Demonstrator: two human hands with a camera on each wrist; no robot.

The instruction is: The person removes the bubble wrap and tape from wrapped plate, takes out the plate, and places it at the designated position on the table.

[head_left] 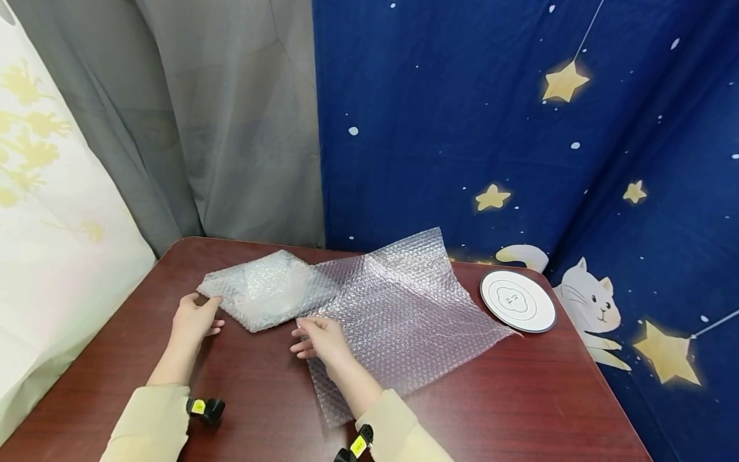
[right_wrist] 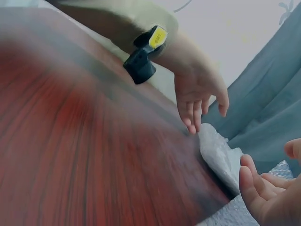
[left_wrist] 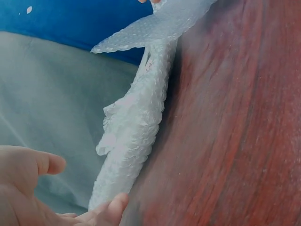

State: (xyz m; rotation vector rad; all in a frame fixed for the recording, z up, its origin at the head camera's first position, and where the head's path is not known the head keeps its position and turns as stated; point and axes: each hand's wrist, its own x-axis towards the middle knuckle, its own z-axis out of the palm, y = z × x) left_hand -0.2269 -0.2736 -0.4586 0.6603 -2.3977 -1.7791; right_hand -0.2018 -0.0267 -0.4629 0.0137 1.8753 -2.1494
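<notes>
A bundle wrapped in bubble wrap (head_left: pixel 265 289), with something whitish inside, lies on the left part of the table. My left hand (head_left: pixel 198 319) is at its left end, thumb and fingers spread apart in the left wrist view. Beside the bundle's near right side is my right hand (head_left: pixel 323 343), over the edge of a flat bubble wrap sheet (head_left: pixel 398 333). In the right wrist view its fingers (right_wrist: pixel 251 181) are loosely bent, with a gap to the thumb. The sheet runs under or against the bundle's right end, where the two overlap.
A white plate (head_left: pixel 534 311) with a dark rim and a line drawing sits at the table's right, close to the sheet's corner. The dark red wooden table (head_left: pixel 260 385) ends at grey and blue curtains (head_left: pixel 404 160). Each sleeve carries a black wrist camera (head_left: pixel 212 409).
</notes>
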